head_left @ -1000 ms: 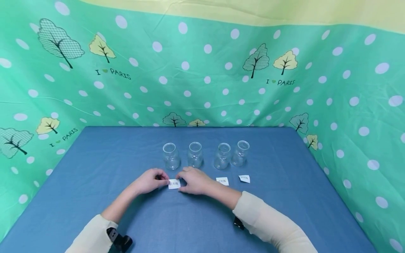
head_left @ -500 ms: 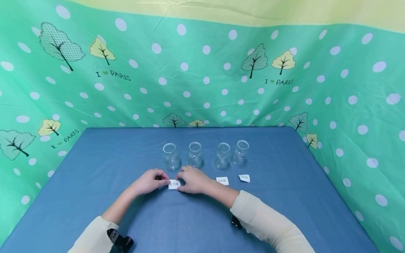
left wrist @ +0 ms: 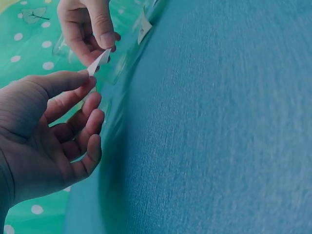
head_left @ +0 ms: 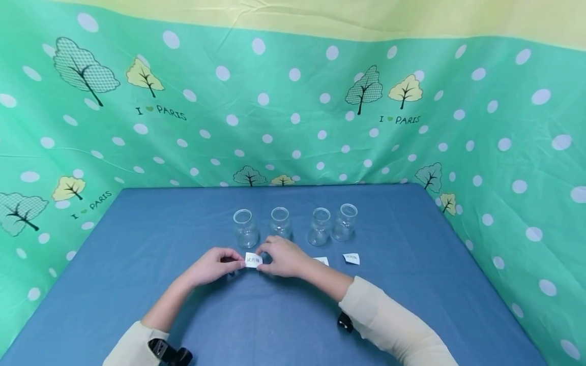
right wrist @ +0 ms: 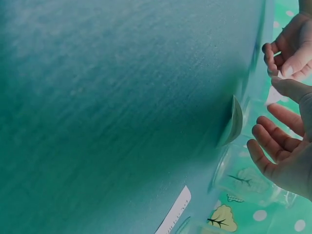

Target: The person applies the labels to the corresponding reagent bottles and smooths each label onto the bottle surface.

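A small white paper label [head_left: 254, 260] with printed characters is held just above the blue table, between both hands. My left hand [head_left: 217, 265] pinches its left edge between thumb and forefinger; the other fingers are loosely bent in the left wrist view. On the opposite edge, my right hand [head_left: 281, 256] grips the label with thumb and forefinger. In the left wrist view the label [left wrist: 99, 62] appears nearly edge-on, tilted. Behind the hands stand several clear glass jars in a row, the leftmost jar [head_left: 246, 229] directly behind the label. The right hand partly covers the second jar [head_left: 280, 221].
Two more jars, one [head_left: 319, 227] beside another [head_left: 345, 223], stand to the right. Before them lie a label [head_left: 322, 260], partly hidden by the right wrist, and a curled label [head_left: 351, 258]. A green dotted cloth [head_left: 293, 127] encloses the blue table [head_left: 274, 325].
Both hands have raised the label slightly off the table, and its face tips up. The right forearm now covers part of the label beside it. The jars stay in place.
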Available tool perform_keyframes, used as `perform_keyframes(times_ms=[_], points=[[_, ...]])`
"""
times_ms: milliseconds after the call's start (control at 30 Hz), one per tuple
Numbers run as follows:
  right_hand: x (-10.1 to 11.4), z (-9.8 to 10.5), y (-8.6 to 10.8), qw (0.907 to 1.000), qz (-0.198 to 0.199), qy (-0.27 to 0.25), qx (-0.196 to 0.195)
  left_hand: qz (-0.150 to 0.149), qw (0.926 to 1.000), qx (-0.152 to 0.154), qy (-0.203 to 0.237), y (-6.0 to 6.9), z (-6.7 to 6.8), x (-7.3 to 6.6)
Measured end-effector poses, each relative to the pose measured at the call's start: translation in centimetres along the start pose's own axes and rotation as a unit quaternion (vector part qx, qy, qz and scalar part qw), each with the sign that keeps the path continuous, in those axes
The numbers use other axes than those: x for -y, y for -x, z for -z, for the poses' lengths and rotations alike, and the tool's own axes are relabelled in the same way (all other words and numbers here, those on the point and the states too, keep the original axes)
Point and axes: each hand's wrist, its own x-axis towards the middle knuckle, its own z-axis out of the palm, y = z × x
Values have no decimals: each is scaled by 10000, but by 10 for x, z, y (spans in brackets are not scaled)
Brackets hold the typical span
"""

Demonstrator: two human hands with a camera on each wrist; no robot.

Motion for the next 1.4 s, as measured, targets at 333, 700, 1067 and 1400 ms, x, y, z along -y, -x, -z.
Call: perform_keyframes(times_ms=[333, 700, 1067, 1400], points=[[-2, 4, 5, 9998, -75, -148, -52, -65, 9994, 89, 329, 2, -1, -6], [-4, 5, 8, 9989, -40, -444, -144, -169, 9984, -36, 536, 0, -5, -9], [-7, 3, 9, 9986, -6, -506, -157, -156, 9980, 101, 604, 0, -6, -7], [-8, 2, 9, 9986, 14, -493, -194, -164, 9983, 24, 561, -2, -12, -6]])
